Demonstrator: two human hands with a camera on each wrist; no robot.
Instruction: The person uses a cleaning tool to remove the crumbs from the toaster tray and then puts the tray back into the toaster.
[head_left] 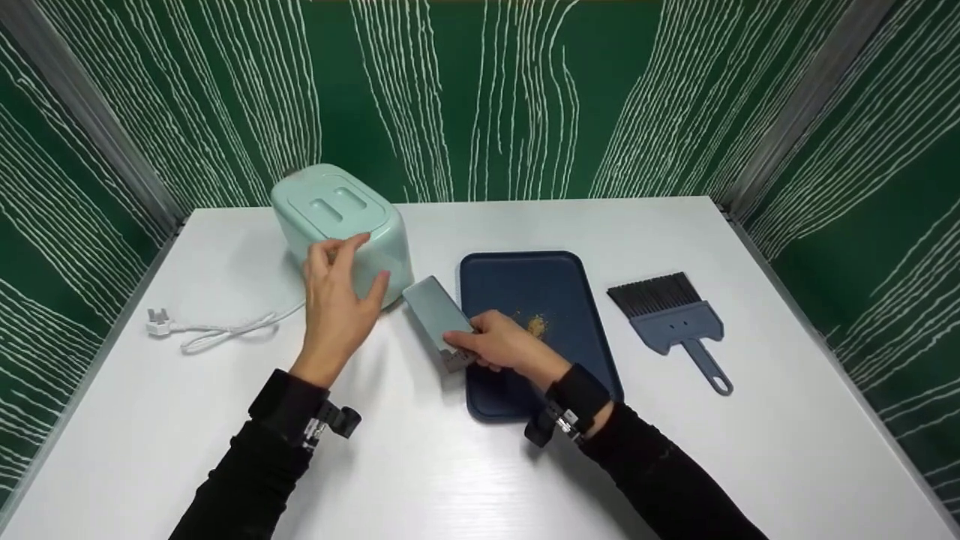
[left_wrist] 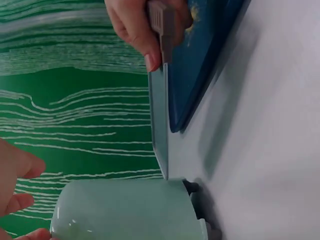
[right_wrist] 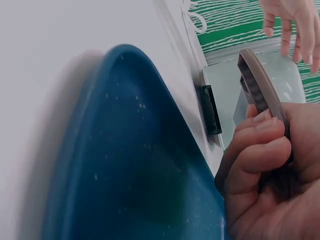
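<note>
My right hand (head_left: 506, 341) grips the grey handle end of a crumb tray (head_left: 435, 311), thumb on top and fingers curled beneath. The crumb tray is a flat, pale blue-green plate, held tilted beside the left edge of a dark blue tray (head_left: 517, 285). Its far end comes close to the mint-green toaster (head_left: 382, 251); whether they touch I cannot tell. My left hand (head_left: 334, 304) hovers at the toaster's near side with fingers spread and nothing held. Brown crumbs (head_left: 536, 325) lie in a small heap on the blue tray, partly behind my right wrist.
To the right of the blue tray lies a blue-grey hand brush (head_left: 679, 322) with black bristles. The toaster's white cord (head_left: 225, 330) lies bundled at the left, ending in a plug (head_left: 158, 323). Green walls with white lines enclose the white table (head_left: 420, 472) at the back and sides.
</note>
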